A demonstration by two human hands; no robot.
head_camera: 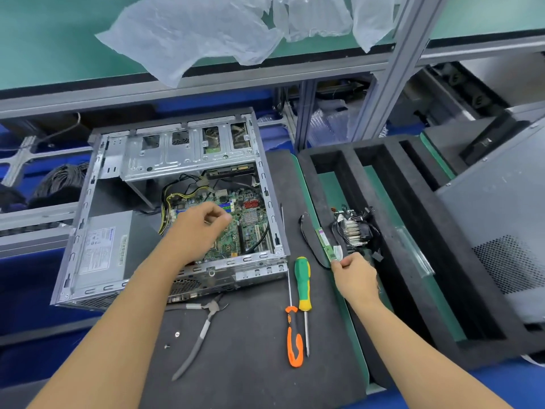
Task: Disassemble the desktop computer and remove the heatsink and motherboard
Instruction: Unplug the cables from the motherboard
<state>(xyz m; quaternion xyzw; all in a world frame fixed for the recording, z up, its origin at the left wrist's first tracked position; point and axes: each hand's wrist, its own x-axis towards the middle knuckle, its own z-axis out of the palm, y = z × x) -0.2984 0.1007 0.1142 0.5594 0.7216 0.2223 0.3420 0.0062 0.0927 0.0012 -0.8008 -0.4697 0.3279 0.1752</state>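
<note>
Motherboard [236, 228] inside open PC case [88, 231] on dark mat [250, 335], left hand [203, 228] over it w/ fingers loosely curled, holding nothing visible, right hand [354, 276] pinching RAM stick [327, 246] at foam tray [413, 290] edge, heatsink [354, 231] in tray, screwdrivers [303, 290] beside case.

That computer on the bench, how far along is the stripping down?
Done: the case lies open, and the heatsink sits in the foam tray. In hand: the right hand pinches a memory stick there. Left: the motherboard is still inside, under the left hand.
</note>
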